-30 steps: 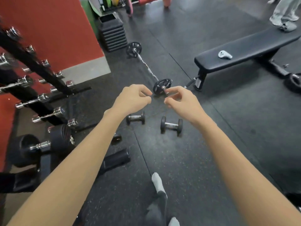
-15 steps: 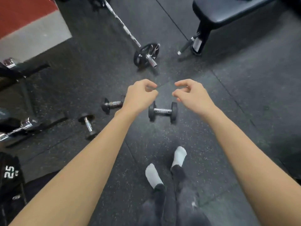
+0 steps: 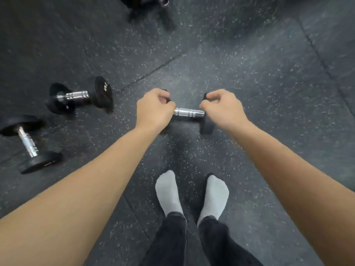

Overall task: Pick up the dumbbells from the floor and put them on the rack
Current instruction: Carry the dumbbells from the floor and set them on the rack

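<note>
I am bent over a dumbbell (image 3: 189, 112) on the floor (image 3: 269, 73) before my feet. My left hand (image 3: 153, 110) and right hand (image 3: 222, 108), fingers curled, pinch its end weights. Next, lift toward the unseen rack.

— Is the light strong?
— No, it is even and soft. Small glare sits on the chrome handle (image 3: 189, 112).
— And sharpness?
— The far floor (image 3: 269, 54) is smeared by motion blur, and the forearms bend at the edges.
</note>
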